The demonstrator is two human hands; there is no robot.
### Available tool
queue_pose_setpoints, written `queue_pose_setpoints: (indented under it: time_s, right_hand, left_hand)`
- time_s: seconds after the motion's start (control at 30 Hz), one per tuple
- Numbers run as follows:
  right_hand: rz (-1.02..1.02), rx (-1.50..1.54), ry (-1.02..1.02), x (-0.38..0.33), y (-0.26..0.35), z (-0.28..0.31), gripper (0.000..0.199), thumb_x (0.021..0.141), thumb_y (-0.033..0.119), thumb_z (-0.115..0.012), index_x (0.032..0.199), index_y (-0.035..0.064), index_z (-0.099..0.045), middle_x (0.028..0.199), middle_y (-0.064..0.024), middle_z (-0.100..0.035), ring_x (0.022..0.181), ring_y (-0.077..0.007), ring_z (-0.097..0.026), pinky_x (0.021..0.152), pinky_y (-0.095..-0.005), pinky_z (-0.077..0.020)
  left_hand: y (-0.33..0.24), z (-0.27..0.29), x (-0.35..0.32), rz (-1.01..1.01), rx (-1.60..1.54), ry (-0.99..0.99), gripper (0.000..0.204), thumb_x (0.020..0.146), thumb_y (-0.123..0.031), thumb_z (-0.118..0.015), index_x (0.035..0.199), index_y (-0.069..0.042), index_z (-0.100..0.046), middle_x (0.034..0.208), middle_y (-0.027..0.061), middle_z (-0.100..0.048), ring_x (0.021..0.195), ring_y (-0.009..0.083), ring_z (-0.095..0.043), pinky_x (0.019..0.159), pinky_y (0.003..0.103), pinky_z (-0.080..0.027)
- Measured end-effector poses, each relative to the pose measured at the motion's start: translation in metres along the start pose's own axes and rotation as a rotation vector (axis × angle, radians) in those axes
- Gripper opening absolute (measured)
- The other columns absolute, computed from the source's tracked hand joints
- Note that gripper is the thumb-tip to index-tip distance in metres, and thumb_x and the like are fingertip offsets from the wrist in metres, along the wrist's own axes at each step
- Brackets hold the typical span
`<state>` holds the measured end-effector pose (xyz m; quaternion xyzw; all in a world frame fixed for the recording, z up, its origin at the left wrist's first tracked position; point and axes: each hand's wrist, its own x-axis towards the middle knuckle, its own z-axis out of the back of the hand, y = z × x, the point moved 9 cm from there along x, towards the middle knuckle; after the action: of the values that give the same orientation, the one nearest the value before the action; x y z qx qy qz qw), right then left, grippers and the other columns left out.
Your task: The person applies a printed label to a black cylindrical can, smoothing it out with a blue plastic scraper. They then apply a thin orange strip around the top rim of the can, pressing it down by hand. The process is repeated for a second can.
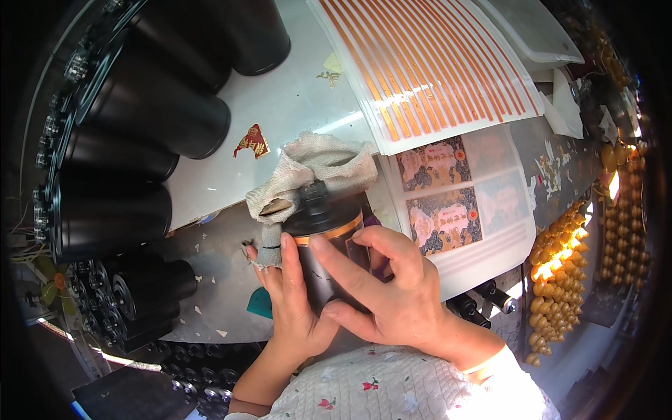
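A dark, cylindrical black canister (318,276) stands tilted in front of me, its black lid and knob facing away. Around its upper part runs a shiny copper-gold strip (343,230). My left hand (297,308) cups the canister's left side, fingers closed against it. One left finger seems wrapped in grey cloth bound with dark thread (271,246). From the right, my right hand (392,294) grips the canister with thumb and fingers, its index fingertip on the strip's edge. A crumpled beige cloth (315,161) lies just beyond the lid, partly hidden by it.
Large black canisters (154,98) line the far left; smaller ones (154,287) lie below them. Sheets of orange-gold strips (434,70) and printed labels (444,220) lie right. A red-gold scrap (252,142) and teal piece (260,302) are nearby. Golden gourd-like strings (556,280) hang right.
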<state>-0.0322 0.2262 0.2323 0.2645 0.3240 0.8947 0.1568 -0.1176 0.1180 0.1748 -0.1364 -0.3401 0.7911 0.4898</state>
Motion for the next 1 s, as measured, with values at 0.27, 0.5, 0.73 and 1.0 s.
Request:
queue_pose_setpoints:
  time_s: [0.27, 0.5, 0.73, 1.0]
  right_hand:
    - [-0.040, 0.019, -0.047, -0.005, -0.003, 0.000, 0.075, 0.071, 0.037, -0.084, 0.135, 0.0038, -0.062, 0.117, -0.0120, -0.049, 0.075, -0.0173, -0.053, 0.062, -0.0274, -0.0508]
    - [-0.074, 0.100, -0.089, -0.007, -0.008, 0.001, 0.080, 0.072, 0.031, -0.079, 0.143, 0.0048, -0.053, 0.114, -0.0124, -0.055, 0.081, -0.0245, -0.057, 0.066, -0.0320, -0.0514]
    - [-0.096, 0.076, 0.063, -0.005, -0.011, -0.003, 0.085, 0.072, 0.032, -0.080, 0.146, 0.0038, -0.050, 0.119, -0.0145, -0.055, 0.089, -0.0275, -0.059, 0.071, -0.0345, -0.0537]
    - [-0.133, 0.224, -0.089, -0.016, -0.022, -0.005, 0.099, 0.079, 0.030, -0.077, 0.155, -0.0040, -0.024, 0.129, -0.0249, -0.052, 0.109, -0.0382, -0.058, 0.085, -0.0405, -0.0546]
  left_hand:
    - [0.004, -0.003, -0.002, 0.019, 0.006, 0.010, 0.100, 0.095, -0.065, -0.045, 0.158, 0.004, -0.008, 0.137, 0.0207, -0.042, 0.113, 0.0312, -0.041, 0.103, 0.044, -0.031]
    - [0.001, -0.001, 0.000, -0.017, 0.030, -0.028, 0.102, 0.094, -0.067, -0.044, 0.157, 0.004, -0.009, 0.134, 0.0201, -0.043, 0.111, 0.0309, -0.041, 0.101, 0.044, -0.031]
    - [-0.001, 0.001, -0.001, -0.012, 0.010, -0.022, 0.093, 0.094, -0.050, -0.052, 0.155, 0.008, -0.013, 0.139, 0.0248, -0.042, 0.122, 0.0384, -0.041, 0.108, 0.054, -0.018]
    - [-0.022, 0.010, -0.001, -0.177, 0.204, -0.054, 0.083, 0.087, -0.030, -0.061, 0.156, -0.002, -0.023, 0.154, 0.0274, -0.032, 0.140, 0.0516, -0.029, 0.112, 0.073, 0.002]
